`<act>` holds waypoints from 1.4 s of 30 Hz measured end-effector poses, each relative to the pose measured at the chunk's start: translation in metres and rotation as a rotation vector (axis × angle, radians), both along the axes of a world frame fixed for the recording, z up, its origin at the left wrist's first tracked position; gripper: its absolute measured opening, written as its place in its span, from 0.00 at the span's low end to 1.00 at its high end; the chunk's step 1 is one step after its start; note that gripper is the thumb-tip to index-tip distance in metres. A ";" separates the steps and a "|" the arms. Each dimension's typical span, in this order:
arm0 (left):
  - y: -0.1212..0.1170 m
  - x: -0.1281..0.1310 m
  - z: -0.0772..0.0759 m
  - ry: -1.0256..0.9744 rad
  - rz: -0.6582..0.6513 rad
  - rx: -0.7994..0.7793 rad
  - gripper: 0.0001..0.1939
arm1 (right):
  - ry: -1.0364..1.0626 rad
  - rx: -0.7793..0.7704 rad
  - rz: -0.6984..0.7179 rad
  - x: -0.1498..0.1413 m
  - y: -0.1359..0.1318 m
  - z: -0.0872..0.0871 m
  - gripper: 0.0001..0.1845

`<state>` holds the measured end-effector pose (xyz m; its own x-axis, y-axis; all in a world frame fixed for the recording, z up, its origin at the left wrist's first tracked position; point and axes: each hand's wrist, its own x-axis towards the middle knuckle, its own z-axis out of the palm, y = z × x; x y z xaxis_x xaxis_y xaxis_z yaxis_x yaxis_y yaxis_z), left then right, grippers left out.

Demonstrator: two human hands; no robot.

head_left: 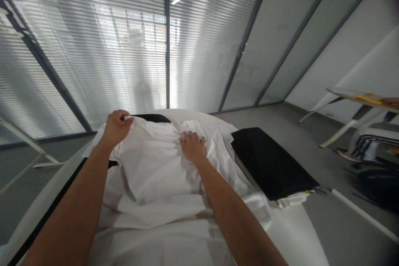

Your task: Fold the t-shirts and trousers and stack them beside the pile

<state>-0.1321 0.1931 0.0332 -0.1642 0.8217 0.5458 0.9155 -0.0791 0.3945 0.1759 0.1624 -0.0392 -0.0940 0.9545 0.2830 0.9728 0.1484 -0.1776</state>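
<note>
A wrinkled white cloth (152,166), perhaps a garment, lies spread over the table in front of me. At its far left edge, my left hand (119,126) is closed, pinching the fabric between thumb and fingers and lifting it slightly. My right hand (193,146) rests palm down on the gathered middle of the cloth, its fingers stretched out and a little apart. Dark material (152,118) shows from under the cloth's far edge. To the right of the cloth lies a flat black folded piece (271,162), with some white and yellow material under its near corner.
The white table (299,224) has a rounded edge. A small metal tool (321,191) pokes out beside the black piece. Behind stands a glass partition (199,50) with blinds. At the far right, another person's hand (391,102) is by a second table (339,91).
</note>
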 end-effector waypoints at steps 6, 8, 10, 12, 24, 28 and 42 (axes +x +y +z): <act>-0.005 -0.013 -0.008 0.070 0.206 -0.143 0.19 | 0.007 0.040 -0.008 0.000 0.001 -0.004 0.28; -0.005 -0.008 -0.020 0.159 0.173 -0.305 0.24 | 0.014 0.049 -0.006 0.000 0.001 -0.002 0.27; -0.005 0.000 -0.027 0.258 0.086 -0.405 0.26 | 0.017 0.048 0.000 -0.001 0.000 0.000 0.25; -0.004 0.011 -0.029 0.337 0.045 -0.464 0.23 | 0.010 0.047 -0.001 -0.003 0.000 0.003 0.23; -0.009 0.041 -0.002 0.191 -0.079 -0.493 0.20 | -0.016 -0.001 -0.040 -0.001 -0.002 0.015 0.25; -0.011 0.051 0.005 0.101 -0.145 -0.317 0.13 | -0.039 -0.027 -0.014 0.000 -0.003 0.014 0.26; -0.002 0.047 -0.027 0.202 0.008 -0.426 0.23 | -0.015 0.013 0.011 0.002 0.002 0.000 0.27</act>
<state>-0.0850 0.1912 0.0062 -0.0964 0.9786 0.1821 0.9771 0.0582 0.2045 0.1778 0.1646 -0.0392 -0.1087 0.9497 0.2937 0.9737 0.1613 -0.1612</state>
